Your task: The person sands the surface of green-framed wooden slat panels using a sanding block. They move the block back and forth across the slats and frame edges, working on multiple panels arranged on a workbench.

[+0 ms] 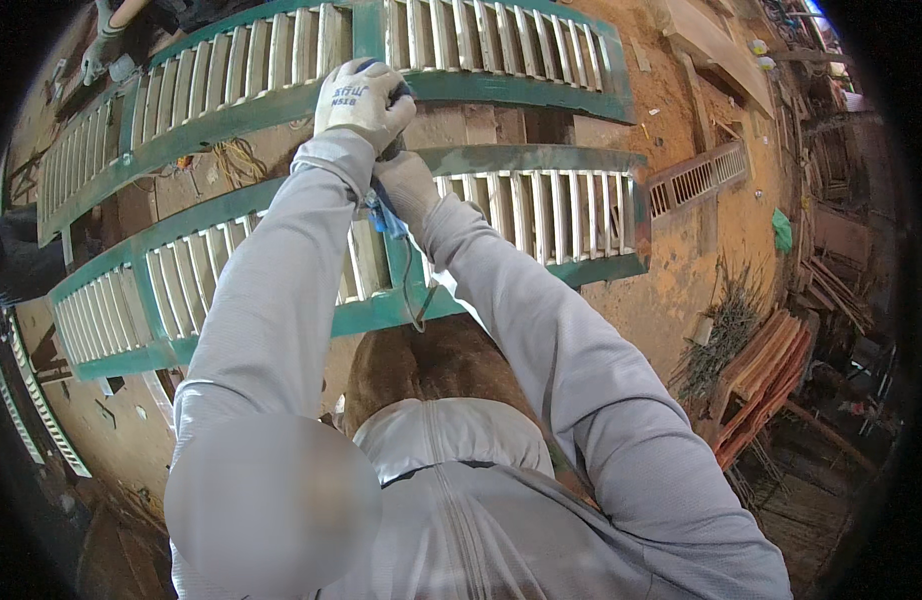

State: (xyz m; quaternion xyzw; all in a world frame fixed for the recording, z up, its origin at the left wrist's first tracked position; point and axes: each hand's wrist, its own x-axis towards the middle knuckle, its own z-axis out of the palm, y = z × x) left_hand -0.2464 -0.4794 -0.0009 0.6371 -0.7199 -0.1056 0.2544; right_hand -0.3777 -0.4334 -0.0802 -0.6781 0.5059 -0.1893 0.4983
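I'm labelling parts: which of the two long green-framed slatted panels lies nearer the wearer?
The lower green-framed panel, closer to the picture's bottom edge; the upper green-framed panel lies beyond it, farther out.

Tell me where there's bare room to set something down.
Bare orange-brown earth lies right of the near green-framed, white-slatted panel, up to a grey twig heap. A smaller, littered patch separates the far matching panel from a small brown slatted frame. Brown boards, tangled yellowish cord and the white-gloved left hand crowd the gap between panels.
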